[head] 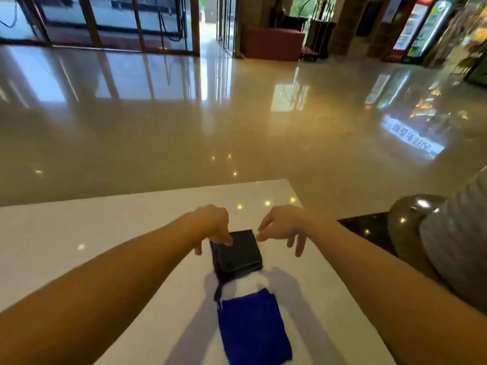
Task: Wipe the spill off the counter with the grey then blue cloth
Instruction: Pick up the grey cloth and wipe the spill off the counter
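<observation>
A dark grey cloth [238,252], folded into a small square, lies on the white counter [105,233]. My left hand [213,225] rests its fingertips on the cloth's far left corner. My right hand [282,227] hovers at the far right corner, thumb and forefinger pinched close together at the cloth's edge. A blue cloth [254,327] lies flat nearer to me, with a white fluffy patch [250,284] between it and the grey cloth. No spill shows on the counter.
The counter ends just beyond my hands, with a glossy beige floor [237,114] below. At the right stand a dark rounded object [405,222] and a grey fabric shape [458,254]. Glass doors and vending machines line the far wall.
</observation>
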The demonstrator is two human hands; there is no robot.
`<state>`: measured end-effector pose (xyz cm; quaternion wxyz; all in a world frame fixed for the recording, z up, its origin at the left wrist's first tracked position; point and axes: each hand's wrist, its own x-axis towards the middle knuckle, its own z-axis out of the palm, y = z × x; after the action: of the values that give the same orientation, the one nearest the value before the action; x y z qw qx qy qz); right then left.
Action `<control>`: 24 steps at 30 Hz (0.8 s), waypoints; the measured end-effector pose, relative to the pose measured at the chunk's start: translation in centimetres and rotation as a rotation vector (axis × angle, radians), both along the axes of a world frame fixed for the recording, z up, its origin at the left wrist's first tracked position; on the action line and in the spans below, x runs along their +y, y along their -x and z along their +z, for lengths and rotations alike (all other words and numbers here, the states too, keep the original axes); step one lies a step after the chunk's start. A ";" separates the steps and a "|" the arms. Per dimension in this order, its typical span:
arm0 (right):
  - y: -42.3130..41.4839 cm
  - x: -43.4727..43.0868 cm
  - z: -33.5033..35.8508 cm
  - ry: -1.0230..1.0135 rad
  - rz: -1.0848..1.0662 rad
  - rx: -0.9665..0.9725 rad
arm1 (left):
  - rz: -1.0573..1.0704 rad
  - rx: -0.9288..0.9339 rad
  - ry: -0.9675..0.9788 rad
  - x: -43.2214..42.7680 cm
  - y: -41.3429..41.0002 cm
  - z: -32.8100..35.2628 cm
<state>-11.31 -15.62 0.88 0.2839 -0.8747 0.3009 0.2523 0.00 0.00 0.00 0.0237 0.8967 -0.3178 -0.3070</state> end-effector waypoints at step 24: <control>-1.9 10.0 -18.2 -0.867 -0.684 -0.446 | 0.750 0.442 0.858 10.8 1.3 -15.7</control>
<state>-9.39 -5.62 -17.32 0.7366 -0.5645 0.3682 0.0565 -1.28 10.83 -15.68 0.5545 0.7732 -0.0635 -0.3013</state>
